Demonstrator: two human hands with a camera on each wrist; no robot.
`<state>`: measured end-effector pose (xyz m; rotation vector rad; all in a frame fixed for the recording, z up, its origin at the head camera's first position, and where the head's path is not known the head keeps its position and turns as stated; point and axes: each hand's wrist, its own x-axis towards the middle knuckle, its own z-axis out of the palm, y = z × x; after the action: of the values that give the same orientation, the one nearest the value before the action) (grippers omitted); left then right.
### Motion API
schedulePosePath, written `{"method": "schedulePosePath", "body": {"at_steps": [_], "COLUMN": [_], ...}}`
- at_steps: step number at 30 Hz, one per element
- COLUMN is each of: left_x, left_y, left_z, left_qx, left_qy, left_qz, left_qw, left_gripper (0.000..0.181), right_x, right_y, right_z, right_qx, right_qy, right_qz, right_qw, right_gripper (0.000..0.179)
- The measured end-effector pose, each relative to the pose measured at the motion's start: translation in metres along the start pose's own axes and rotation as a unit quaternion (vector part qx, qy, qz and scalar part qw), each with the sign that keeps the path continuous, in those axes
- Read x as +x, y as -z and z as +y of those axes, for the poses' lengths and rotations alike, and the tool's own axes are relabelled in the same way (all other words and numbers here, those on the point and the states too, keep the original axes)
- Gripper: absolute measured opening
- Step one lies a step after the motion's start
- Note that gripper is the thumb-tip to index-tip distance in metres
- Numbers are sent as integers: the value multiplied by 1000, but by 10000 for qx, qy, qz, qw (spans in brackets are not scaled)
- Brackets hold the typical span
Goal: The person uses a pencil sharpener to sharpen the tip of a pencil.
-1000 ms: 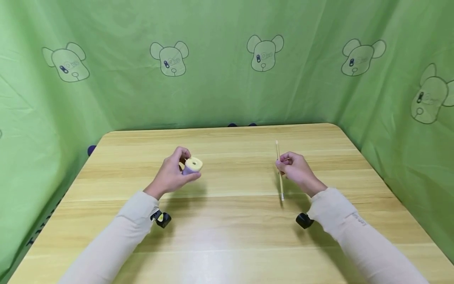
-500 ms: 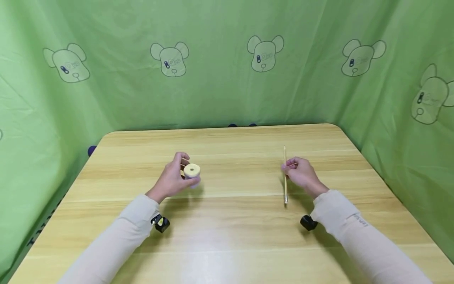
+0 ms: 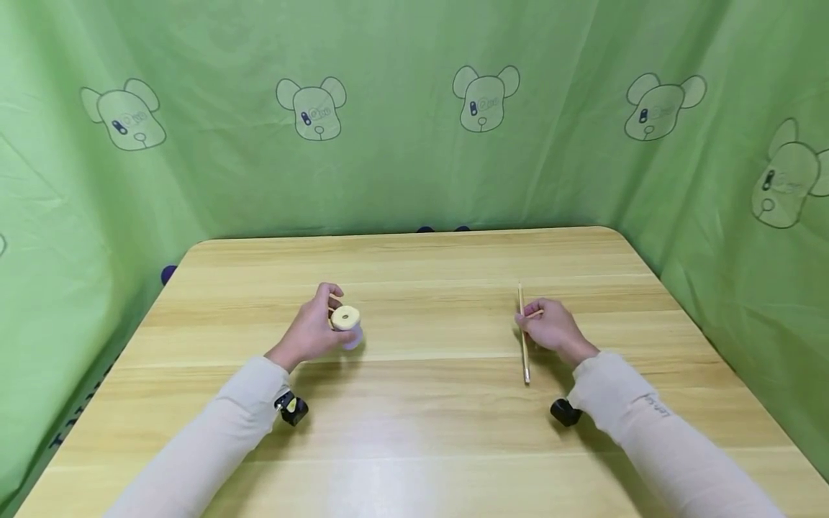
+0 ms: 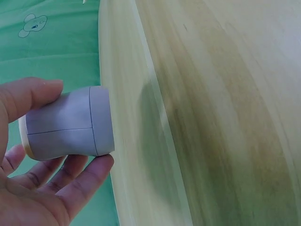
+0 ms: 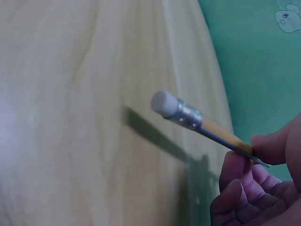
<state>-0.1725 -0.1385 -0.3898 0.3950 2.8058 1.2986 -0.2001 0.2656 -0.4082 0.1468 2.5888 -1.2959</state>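
Observation:
On the left of the table, my left hand grips a small lavender pencil sharpener with a pale yellow top and a round hole in its middle. The left wrist view shows the thumb on one side of the sharpener and fingers on the other, with its shadow on the wood. Off to the right, my right hand pinches a yellow pencil around its middle. In the right wrist view, the white eraser and metal ferrule point away from the fingers, and the pencil casts a shadow.
The light wooden table has rounded far corners. A green curtain printed with bear heads surrounds it at the back and sides. Small black cameras sit at the left wrist and right wrist.
Both hands have come lower and nearer to me. The sharpener has shifted slightly left and become more upright. The pencil has moved a little right, still pinched.

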Motion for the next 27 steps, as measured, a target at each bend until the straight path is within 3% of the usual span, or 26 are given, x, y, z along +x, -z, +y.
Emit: {"method": "schedulePosePath", "body": {"at_steps": [8,27], "left_x": [0,0], "left_y": [-2,-5], "left_z": [-4,-5], "left_qx": [-7,64], "left_qy": [183,169], "left_qz": [-33,-102], "left_qw": [9998,9998], "left_gripper": [71,67], "right_x": [0,-4], "right_y": [-4,-5], "right_z": [2,6], "right_qx": [-167,-397], "right_qy": [-108,-12], "right_qz": [-29,-106], "right_qw": [9998,9992], "right_gripper": [28,30]}}
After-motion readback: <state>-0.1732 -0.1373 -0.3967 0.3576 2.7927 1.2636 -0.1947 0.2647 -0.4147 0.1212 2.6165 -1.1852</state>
